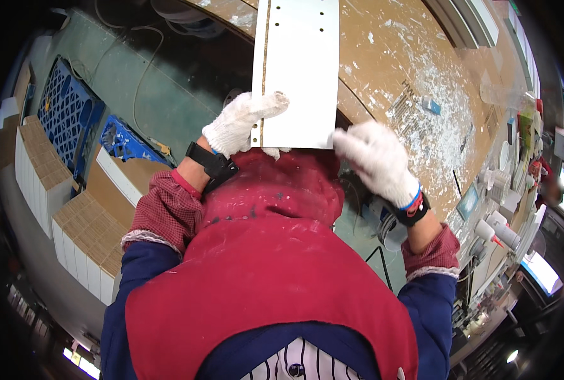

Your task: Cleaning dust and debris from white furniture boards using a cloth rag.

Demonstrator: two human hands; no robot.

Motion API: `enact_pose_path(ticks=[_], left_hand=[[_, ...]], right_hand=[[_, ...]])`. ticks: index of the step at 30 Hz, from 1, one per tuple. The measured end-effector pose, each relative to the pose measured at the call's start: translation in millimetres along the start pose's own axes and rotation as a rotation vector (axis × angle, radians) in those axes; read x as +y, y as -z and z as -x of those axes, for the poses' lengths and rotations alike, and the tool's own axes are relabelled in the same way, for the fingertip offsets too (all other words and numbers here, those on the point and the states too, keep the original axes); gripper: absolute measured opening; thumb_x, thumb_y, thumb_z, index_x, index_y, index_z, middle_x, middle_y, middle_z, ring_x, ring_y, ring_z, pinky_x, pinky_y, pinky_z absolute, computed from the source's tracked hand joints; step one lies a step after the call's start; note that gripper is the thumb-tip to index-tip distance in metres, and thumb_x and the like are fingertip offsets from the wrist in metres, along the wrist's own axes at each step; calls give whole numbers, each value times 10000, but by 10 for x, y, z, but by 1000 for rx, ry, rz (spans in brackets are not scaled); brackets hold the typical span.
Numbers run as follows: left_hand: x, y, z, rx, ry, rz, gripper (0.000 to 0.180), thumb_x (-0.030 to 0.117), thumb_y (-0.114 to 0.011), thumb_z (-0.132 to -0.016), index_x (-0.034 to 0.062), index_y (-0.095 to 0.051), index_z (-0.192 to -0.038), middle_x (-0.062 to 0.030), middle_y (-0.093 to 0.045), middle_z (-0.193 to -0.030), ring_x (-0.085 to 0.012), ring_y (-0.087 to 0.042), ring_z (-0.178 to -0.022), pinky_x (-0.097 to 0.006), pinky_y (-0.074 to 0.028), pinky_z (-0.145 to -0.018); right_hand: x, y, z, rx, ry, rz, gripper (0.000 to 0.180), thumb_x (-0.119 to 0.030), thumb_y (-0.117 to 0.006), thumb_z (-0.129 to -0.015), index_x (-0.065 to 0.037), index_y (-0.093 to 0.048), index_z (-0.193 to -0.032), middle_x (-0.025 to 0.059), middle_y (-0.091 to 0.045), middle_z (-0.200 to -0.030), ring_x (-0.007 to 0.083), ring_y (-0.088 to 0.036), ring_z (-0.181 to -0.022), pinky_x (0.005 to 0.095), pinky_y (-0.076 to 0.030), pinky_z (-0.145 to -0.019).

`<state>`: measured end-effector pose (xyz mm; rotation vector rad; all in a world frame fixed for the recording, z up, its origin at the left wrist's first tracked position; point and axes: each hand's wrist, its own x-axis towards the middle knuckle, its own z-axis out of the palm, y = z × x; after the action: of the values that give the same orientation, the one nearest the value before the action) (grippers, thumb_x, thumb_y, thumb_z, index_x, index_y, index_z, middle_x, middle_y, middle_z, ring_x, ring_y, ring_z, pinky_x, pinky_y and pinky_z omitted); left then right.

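A long white board (301, 82) with a groove along its left side and several small drilled holes reaches from the workbench toward my body. My left hand (241, 120), in a white knitted glove, is closed on the board's near left corner, thumb on top and fingers partly hidden beneath. Beside the near right corner is my right hand (378, 157), also gloved. Its fingers are bent together with the tips at the board's edge, slightly blurred; whether something small is between them is hidden.
The brown workbench (383, 57) carries white flakes and a small blue block (431, 106). Bottles (502, 229) and other items crowd its right side. To my left stand stacked white-faced boards (89, 237) and a blue plastic pallet (66, 117). A hose (144, 82) lies on the green floor.
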<state>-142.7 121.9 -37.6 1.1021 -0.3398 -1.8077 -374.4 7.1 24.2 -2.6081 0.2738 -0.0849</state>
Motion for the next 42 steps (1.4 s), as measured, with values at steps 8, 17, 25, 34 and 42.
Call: enact_pose_path(ticks=[8,17,25,34,42], left_hand=[[-63,65,-44,38,1,94,419,273,-609,-905,-84,-551,-1118,-173,-666,-875,-263,-695,-653,-337,-583,-459],[-43,93,-94,-21,7,74,440,281,-608,-908,-82,-532,-1145,-168,-673,-884,-260,-700,-680,-351,-593,-467],[-112,61,-118,0,-57,240,245,139,-610,-910,-15,-598,-1100,-73,-657,-1027,-150,-666,-894,-275,-568,-753],[-229,193,-190,9,-118,220,297,134,-605,-913,-52,-584,-1144,-87,-654,-1058,-145,-645,-960,-276,-544,-821],[-117,136,-134,26,-119,137,289,157,-633,-896,-41,-598,-1103,-79,-664,-1004,-157,-667,-897,-293,-568,-787]], right_hand=[[11,-175,-117,-68,115,169,279,-87,-579,-713,-59,-575,-990,77,-577,-872,271,-579,-817,379,-457,-691],[42,15,-108,115,30,-61,200,-3,-572,-712,-93,-587,-890,101,-568,-698,315,-588,-670,406,-474,-567],[420,-77,-508,231,90,24,128,-77,-585,-757,-106,-611,-880,92,-582,-727,309,-593,-720,405,-477,-599],[18,-249,-88,14,201,-27,170,-183,-536,-845,-65,-606,-944,135,-546,-688,341,-539,-628,436,-431,-580],[182,65,-353,149,76,-28,249,21,-625,-735,-96,-659,-953,67,-597,-746,275,-606,-725,357,-480,-662]])
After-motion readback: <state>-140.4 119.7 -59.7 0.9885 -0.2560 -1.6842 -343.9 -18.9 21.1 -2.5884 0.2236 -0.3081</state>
